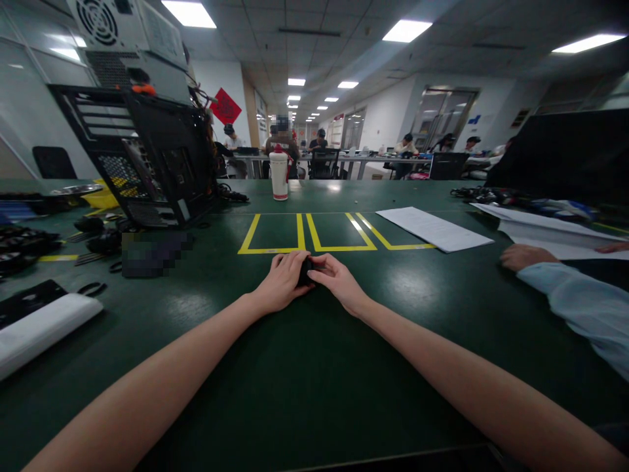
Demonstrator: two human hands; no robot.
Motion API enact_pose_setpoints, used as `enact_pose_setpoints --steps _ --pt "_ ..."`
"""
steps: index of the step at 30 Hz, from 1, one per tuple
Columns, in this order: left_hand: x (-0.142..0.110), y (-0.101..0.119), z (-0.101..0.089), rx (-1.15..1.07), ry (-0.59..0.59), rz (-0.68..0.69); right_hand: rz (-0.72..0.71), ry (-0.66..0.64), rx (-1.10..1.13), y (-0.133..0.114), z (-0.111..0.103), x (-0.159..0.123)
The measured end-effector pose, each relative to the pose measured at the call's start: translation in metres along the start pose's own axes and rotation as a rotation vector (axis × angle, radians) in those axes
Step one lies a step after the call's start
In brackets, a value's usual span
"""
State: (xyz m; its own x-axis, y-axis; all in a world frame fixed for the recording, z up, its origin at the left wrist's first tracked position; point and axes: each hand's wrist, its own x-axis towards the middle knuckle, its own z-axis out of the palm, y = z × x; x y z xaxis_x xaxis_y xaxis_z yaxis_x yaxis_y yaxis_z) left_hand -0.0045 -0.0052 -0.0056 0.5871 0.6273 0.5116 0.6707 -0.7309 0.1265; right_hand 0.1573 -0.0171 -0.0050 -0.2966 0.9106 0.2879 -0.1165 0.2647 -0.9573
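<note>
A small black object [305, 272] sits between my two hands, low over the green tabletop [314, 367]; its kind cannot be made out. My left hand [282, 282] is closed around its left side, fingers curled over the top and thumb below. From the right, my right hand [339, 280] pinches it with thumb and fingertips. Much of the object is hidden behind the fingers. Just beyond the hands, yellow tape outlines [270, 250] mark the table.
An open black computer case [162, 157] stands at the left with metal units on top. A white cup [280, 176] stands at the back. Papers [432, 228] lie to the right, near another person's sleeve [574, 295]. A white object [49, 328] lies at left.
</note>
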Motion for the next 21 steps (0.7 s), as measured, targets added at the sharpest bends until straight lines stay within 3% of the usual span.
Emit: enact_pose_setpoints --steps 7,12,21 --pt "0.0003 0.0012 -0.0006 0.003 -0.001 0.002 -0.011 0.041 -0.049 0.0044 -0.0015 0.0026" --pt "0.0004 0.0008 -0.0009 -0.002 -0.005 -0.005 0.047 0.006 -0.03 0.0043 -0.0035 0.0036" --pt "0.0 0.0011 -0.0011 0.008 -0.006 0.001 0.023 -0.017 -0.012 0.0027 -0.0024 0.0003"
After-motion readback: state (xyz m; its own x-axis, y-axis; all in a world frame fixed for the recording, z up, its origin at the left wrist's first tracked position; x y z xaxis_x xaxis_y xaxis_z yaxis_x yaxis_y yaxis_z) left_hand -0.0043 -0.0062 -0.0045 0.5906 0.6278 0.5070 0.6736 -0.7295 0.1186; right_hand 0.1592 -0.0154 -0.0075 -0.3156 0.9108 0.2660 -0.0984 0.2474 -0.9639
